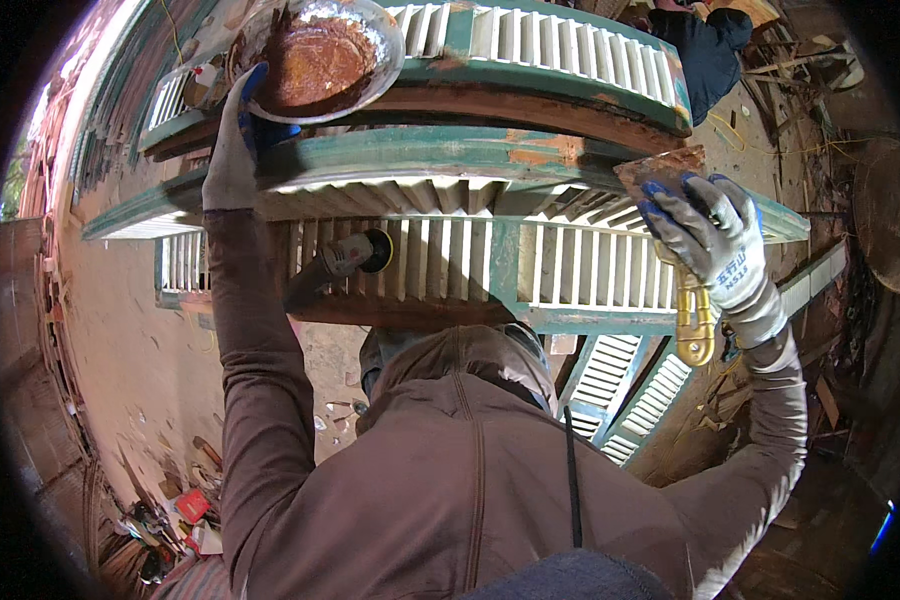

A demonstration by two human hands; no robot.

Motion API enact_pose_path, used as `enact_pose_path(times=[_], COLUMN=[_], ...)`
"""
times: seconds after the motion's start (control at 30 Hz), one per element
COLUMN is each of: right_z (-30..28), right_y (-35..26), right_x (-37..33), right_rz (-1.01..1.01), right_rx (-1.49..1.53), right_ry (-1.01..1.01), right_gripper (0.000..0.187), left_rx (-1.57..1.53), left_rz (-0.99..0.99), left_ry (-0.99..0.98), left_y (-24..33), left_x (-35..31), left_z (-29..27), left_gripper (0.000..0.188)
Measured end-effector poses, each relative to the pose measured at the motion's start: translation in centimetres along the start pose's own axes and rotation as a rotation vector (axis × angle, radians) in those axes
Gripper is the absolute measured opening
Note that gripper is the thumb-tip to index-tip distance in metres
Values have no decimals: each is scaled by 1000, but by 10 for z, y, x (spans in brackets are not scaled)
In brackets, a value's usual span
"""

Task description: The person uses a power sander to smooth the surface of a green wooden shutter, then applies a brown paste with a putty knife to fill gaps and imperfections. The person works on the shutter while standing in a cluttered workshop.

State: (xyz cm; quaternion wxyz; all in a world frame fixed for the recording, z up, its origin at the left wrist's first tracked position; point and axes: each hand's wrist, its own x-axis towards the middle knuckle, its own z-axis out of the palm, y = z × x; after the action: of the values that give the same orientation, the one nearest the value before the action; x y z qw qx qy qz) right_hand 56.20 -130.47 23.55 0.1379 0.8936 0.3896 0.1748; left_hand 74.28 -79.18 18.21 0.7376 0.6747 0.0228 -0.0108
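Observation:
My left hand (238, 140), in a grey glove with blue fingertips, grips the side of a round metal bowl (396, 48) at the upper left. Reddish-brown paste (318, 65) coats the inside of the bowl. At the right, my gloved right hand (712, 225) is closed round a putty knife with a yellow handle (694, 325). Its broad blade, smeared brown, reaches up and left past my fingertips. The blade appears over the right part of a green-framed louvred shutter (400, 150), which stands on edge; whether they touch, I cannot tell.
Another green-and-white shutter (570, 50) lies beyond, and one (510, 265) lies nearer me, with a disc sander (348, 256) on it. More shutters (610, 375) are below at the right. Dark cloth (705, 55) lies at the back right; loose tools (160, 525) lie at the lower left.

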Motion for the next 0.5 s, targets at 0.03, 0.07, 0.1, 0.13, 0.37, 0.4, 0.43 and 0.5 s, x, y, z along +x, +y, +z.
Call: enact_pose_path(times=[0.03,0.07,0.1,0.13,0.37,0.4,0.43,0.5], right_z=[8,13,17,25,49,50,50,42], right_y=[-8,-15,-19,-21,8,11,13,15], right_x=[-3,-3,4,7,20,22,23,25], right_rz=[15,33,22,31,-132,-148,-177,-229], right_rx=[-22,-46,-44,-14,43,31,2,-90], right_ry=[32,67,110,120,178,161,124,1], right_gripper=[41,42,39,37,45,46,46,44], left_rx=[6,0,-6,-17,-20,-30,-37,-72], left_rz=[-15,0,14,31,90,82,69,18], left_ry=[18,-7,-31,-62,-65,-42,-13,6], left_y=[0,-2,-5,-8,-11,-10,-5,-3], left_x=[0,2,5,10,13,11,5,5], left_z=[5,2,-5,-9,-8,-3,2,6], left_gripper=[49,49,48,48,48,48,49,51])
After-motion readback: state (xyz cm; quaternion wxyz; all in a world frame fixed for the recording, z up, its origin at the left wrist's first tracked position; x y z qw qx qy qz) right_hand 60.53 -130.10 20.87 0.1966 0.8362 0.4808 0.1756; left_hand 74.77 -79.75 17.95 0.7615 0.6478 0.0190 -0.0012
